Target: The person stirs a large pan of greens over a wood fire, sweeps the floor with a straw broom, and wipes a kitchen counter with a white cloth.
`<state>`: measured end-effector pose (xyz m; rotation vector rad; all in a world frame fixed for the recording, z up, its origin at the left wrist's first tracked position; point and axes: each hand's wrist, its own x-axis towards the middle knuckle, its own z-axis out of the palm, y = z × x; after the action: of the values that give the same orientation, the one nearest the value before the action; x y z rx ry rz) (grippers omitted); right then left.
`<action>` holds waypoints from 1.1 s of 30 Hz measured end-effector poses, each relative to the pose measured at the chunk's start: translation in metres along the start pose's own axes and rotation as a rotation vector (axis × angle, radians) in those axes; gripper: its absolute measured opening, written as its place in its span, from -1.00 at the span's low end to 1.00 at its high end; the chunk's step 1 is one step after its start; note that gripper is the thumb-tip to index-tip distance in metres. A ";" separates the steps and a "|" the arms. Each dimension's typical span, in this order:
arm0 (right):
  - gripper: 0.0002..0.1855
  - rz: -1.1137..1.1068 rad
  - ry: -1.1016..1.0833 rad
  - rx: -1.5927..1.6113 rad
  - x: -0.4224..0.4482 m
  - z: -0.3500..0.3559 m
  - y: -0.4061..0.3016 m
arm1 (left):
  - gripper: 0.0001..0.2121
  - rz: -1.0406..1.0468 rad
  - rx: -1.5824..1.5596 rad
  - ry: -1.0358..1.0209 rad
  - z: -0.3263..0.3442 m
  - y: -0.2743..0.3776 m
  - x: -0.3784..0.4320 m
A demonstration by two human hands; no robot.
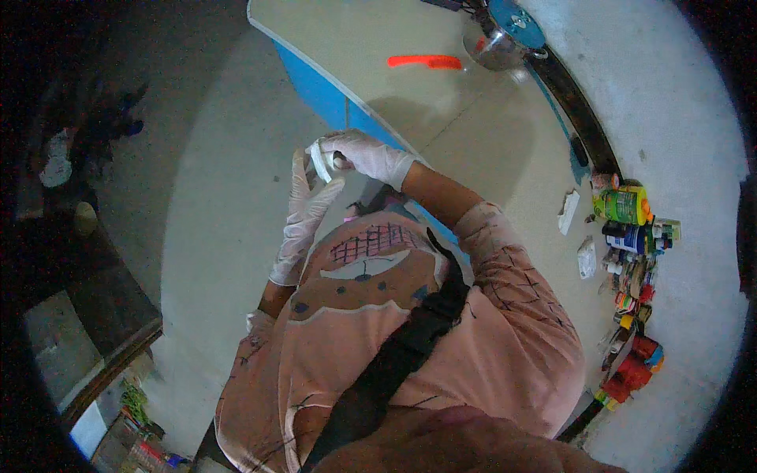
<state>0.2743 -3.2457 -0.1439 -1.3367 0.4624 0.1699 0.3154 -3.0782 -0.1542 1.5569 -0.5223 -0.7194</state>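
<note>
Both hands wear thin white gloves and are close together in front of my chest, beside the table's edge. My right hand [361,152] has its fingers curled at a narrow white strip [321,162], bent like a band, whose material I cannot make out. My left hand [304,204] is raised next to it, with long fingers pointing up and the thumb apart. The strip lies between that thumb and the fingertips; whether the left hand grips it is unclear. An orange comb [424,61] lies on the pale tabletop [473,142] beyond my hands.
The table has a blue side panel [313,83]. A clear rounded vessel [494,50] stands by a blue disc [517,22] at the far end. Bottles, including a green one [621,205], and small items line the wall [698,248]. Left is grey floor [225,207].
</note>
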 end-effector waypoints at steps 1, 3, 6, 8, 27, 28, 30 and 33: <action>-0.85 -0.187 -0.009 -0.321 -0.005 -0.003 0.000 | -0.31 -0.027 -0.034 0.039 0.007 0.005 -0.004; -0.81 -0.248 -0.028 -0.530 -0.015 -0.010 -0.005 | -0.66 -0.208 -0.010 0.036 -0.003 0.004 0.007; -0.66 -0.248 -0.092 -0.480 -0.019 -0.020 -0.014 | -0.91 -0.331 0.032 -0.014 -0.034 0.000 0.013; -0.64 -0.114 -0.066 -0.410 -0.020 -0.029 -0.008 | -0.89 -0.350 -0.147 -0.029 -0.045 -0.009 0.025; -0.58 -0.207 0.717 -0.864 -0.098 -0.294 -0.080 | -0.67 -0.307 0.056 -0.085 -0.091 -0.084 0.029; -0.56 -0.219 0.881 -0.898 -0.107 -0.314 -0.095 | -0.69 -0.368 0.038 -0.024 -0.097 -0.093 0.019; -0.52 -0.276 1.068 -0.945 -0.107 -0.357 -0.116 | -0.76 -0.662 -0.355 0.203 -0.123 -0.131 -0.001; -0.46 -0.284 1.136 -1.025 -0.084 -0.399 -0.137 | -0.83 -0.545 0.131 0.048 -0.172 -0.190 -0.055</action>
<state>0.1602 -3.6500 -0.0491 -2.4435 1.2145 -0.7379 0.3832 -2.8970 -0.3301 1.8579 -0.1012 -1.0708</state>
